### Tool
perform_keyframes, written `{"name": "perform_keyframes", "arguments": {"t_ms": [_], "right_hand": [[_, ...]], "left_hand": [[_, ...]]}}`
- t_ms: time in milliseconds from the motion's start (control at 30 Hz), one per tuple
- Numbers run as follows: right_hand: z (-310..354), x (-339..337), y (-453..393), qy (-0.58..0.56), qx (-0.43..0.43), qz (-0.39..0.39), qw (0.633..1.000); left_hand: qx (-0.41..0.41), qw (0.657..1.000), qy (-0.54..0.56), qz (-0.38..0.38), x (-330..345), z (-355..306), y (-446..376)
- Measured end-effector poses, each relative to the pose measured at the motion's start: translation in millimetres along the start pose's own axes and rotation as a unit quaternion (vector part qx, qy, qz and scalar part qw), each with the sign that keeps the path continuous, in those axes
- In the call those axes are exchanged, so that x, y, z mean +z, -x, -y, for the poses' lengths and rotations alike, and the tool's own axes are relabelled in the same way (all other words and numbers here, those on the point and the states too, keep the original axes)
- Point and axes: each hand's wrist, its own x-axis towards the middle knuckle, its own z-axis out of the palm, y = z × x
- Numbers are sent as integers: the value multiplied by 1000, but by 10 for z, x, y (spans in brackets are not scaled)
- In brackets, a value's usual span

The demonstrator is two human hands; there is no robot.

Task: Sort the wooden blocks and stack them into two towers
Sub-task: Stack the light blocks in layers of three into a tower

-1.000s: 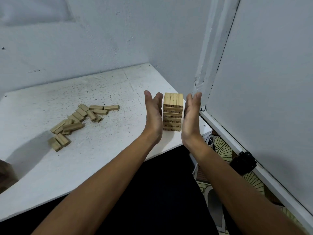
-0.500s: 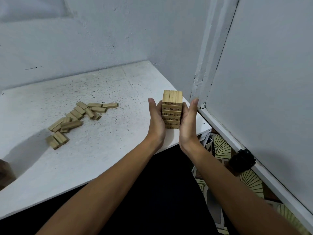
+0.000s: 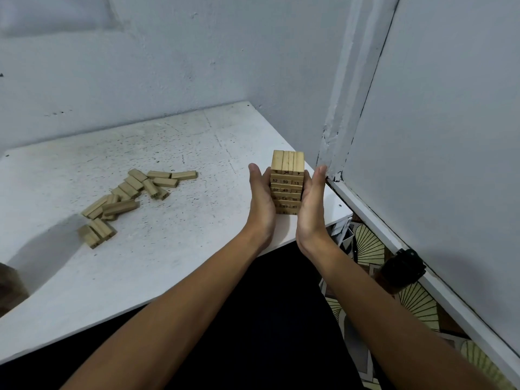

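Blocks [image 3: 287,181] have been built into one tower at the near right corner of the white table [image 3: 174,266], and it is pressed from both sides. The left hand [image 3: 261,201] is laid flat against the tower's left face and the right hand [image 3: 311,204] against its right face, fingers straight and together, palms turned inward — a squeeze, it is judged, meant to square the layers up and not to lift them. The top layer, three blocks side by side, stands clear above the fingertips, so only the lower and middle layers are being pushed into line. Numbers are printed on the block ends facing the camera; several can be read, the lower ones less surely.

The tower is set close to the table's right edge, just beside the wall corner and the white door frame [image 3: 365,209]. This is perhaps so that the middle of the table is left free for a second tower. Whether the tower's base sits fully on the table cannot be told, since the heels of both hands cover it.

A loose pile of blocks [image 3: 132,198] lies well apart on the left of the table, some in a rough row, some crossed over one another, none stacked. They are judged to be the stock for the second tower, which has not yet been started.

A patterned floor [image 3: 368,249] and a dark object [image 3: 402,271] against the wall are seen below the table's right edge.
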Motion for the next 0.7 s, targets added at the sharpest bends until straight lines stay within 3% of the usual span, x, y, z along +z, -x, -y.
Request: {"name": "perform_keyframes", "arguments": {"t_ms": [267,433,533,633,700], "right_hand": [[123,-228,-55,27,18,-16,999],[520,-339,-166,167,-76,-35,982],[774,-240,-214,258,-168,-1,951],[913,-15,-221,359,-273,77,889],[902,179,-212,408,-295,133,854]], "left_hand": [[-27,997,-68,15,-223,-122,11],[8,983,-184,-10,-548,-420,35],[50,963,-263,-11,-846,-654,75],[100,913,-396,-13,-1170,-817,180],[122,875,-468,-32,-1381,-877,304]]}}
